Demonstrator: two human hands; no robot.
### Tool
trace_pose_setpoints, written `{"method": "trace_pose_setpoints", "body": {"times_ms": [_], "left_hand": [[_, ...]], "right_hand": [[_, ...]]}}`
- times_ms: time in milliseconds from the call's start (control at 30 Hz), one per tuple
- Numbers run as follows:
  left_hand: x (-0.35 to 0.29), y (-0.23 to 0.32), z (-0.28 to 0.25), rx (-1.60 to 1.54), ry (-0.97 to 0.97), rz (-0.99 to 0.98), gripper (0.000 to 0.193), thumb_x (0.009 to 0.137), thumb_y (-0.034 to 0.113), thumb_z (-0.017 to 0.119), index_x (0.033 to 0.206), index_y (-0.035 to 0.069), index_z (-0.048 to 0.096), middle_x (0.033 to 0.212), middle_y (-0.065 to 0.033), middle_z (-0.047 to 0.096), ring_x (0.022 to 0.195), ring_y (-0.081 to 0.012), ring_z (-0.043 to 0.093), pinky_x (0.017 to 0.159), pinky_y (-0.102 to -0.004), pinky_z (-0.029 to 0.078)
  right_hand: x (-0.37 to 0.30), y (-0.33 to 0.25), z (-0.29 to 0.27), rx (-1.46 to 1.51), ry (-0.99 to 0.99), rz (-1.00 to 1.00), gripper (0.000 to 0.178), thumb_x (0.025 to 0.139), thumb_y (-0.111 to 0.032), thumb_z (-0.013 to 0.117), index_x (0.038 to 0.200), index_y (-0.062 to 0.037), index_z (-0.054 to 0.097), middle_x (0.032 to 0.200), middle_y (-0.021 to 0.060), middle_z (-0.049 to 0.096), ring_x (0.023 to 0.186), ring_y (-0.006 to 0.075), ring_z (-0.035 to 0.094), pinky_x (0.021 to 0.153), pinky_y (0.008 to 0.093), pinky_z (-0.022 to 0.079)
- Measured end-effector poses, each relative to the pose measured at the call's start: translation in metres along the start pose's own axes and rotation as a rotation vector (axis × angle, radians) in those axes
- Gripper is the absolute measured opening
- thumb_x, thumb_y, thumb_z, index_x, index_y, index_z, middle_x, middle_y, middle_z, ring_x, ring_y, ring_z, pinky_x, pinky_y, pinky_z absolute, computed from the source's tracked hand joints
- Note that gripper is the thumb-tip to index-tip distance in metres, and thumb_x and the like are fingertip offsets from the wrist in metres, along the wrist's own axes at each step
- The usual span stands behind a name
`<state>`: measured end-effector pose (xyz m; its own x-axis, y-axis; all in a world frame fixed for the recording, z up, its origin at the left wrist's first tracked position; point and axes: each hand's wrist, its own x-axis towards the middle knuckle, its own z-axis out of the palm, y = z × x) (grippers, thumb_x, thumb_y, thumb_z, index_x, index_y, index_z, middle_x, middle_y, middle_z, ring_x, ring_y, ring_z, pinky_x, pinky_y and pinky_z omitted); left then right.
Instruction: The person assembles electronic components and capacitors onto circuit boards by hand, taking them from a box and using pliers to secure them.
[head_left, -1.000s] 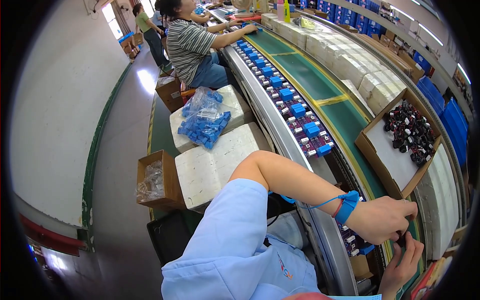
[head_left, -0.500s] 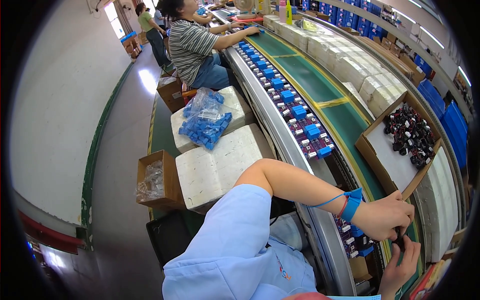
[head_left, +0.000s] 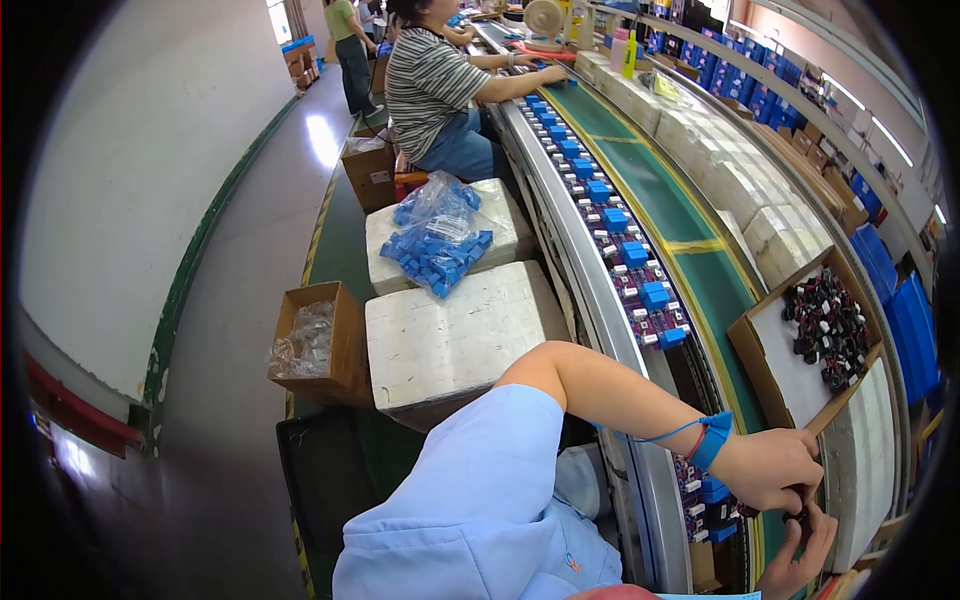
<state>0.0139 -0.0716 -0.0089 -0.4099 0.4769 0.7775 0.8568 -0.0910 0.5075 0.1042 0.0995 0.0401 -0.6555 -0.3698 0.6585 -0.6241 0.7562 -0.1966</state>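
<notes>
My left hand [head_left: 768, 468], with a blue strap round its wrist, is closed over a small black part [head_left: 794, 509] above the belt. From the lower right my right hand [head_left: 803, 552] meets it, its fingertips pinching the same part. Fingers hide most of that part, so I cannot make out its exact kind. Under my left wrist, purple circuit boards [head_left: 692, 500] with blue blocks and white connectors lie along the line. A cardboard box [head_left: 765, 345] just beyond my hands holds a pile of black parts with red and black wires [head_left: 826, 325].
More circuit boards [head_left: 612, 220] run up the conveyor beside its metal rail [head_left: 590, 265]. White foam blocks [head_left: 460, 325] at left carry a bag of blue blocks [head_left: 440, 240]. An open carton [head_left: 318, 335] holds clear plastic. Farther up, a person in a striped shirt [head_left: 430, 90] works at the line.
The view has shifted, so the surroundings appear farther right and the nearby boards lower. Both hands stay together on the black part, with the left fingers bent slightly differently.
</notes>
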Motion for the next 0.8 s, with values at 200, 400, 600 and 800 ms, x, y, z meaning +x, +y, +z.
{"method": "trace_pose_setpoints", "body": {"times_ms": [200, 400, 600, 800], "left_hand": [[-0.005, 0.004, -0.011, -0.128, 0.155, -0.11, 0.018, 0.078, 0.018, 0.072, 0.087, 0.004, 0.065, 0.076, -0.0102, 0.063, 0.066, -0.0311, 0.061, 0.058, -0.0387, 0.047], [0.0, 0.009, 0.01, 0.282, 0.243, 0.231, 0.036, 0.076, 0.022, 0.075, 0.102, 0.005, 0.056, 0.086, -0.008, 0.056, 0.065, -0.0287, 0.06, 0.052, -0.0366, 0.045], [-0.004, 0.004, 0.011, 0.102, 0.142, 0.019, 0.036, 0.067, 0.014, 0.074, 0.099, 0.006, 0.059, 0.09, -0.0111, 0.06, 0.084, -0.0325, 0.062, 0.066, -0.0414, 0.051], [-0.037, -0.009, -0.069, 0.312, -0.147, -0.306, 0.034, 0.072, 0.021, 0.074, 0.102, 0.006, 0.068, 0.091, -0.0123, 0.067, 0.079, -0.026, 0.067, 0.07, -0.0343, 0.055]], "right_hand": [[0.009, 0.009, 0.016, 0.212, 0.077, 0.09, 0.024, 0.095, -0.013, 0.063, 0.109, 0.0058, 0.066, 0.098, 0.0151, 0.065, 0.085, 0.0267, 0.061, 0.078, 0.035, 0.049], [-0.027, 0.079, 0.027, 0.876, 0.217, 0.453, 0.034, 0.105, -0.021, 0.045, 0.123, 0.0054, 0.054, 0.119, 0.0109, 0.058, 0.109, 0.0166, 0.057, 0.092, 0.0284, 0.047], [-0.041, 0.061, 0.042, 0.98, 0.329, 0.703, 0.034, 0.09, -0.004, 0.057, 0.124, -0.0008, 0.057, 0.107, 0.0061, 0.061, 0.084, 0.013, 0.061, 0.073, 0.0244, 0.048], [-0.059, 0.066, 0.051, 0.583, -0.185, 0.688, 0.037, 0.087, -0.006, 0.063, 0.124, -0.0034, 0.058, 0.089, -0.0018, 0.053, 0.07, 0.0047, 0.046, 0.064, 0.0182, 0.038]]}}
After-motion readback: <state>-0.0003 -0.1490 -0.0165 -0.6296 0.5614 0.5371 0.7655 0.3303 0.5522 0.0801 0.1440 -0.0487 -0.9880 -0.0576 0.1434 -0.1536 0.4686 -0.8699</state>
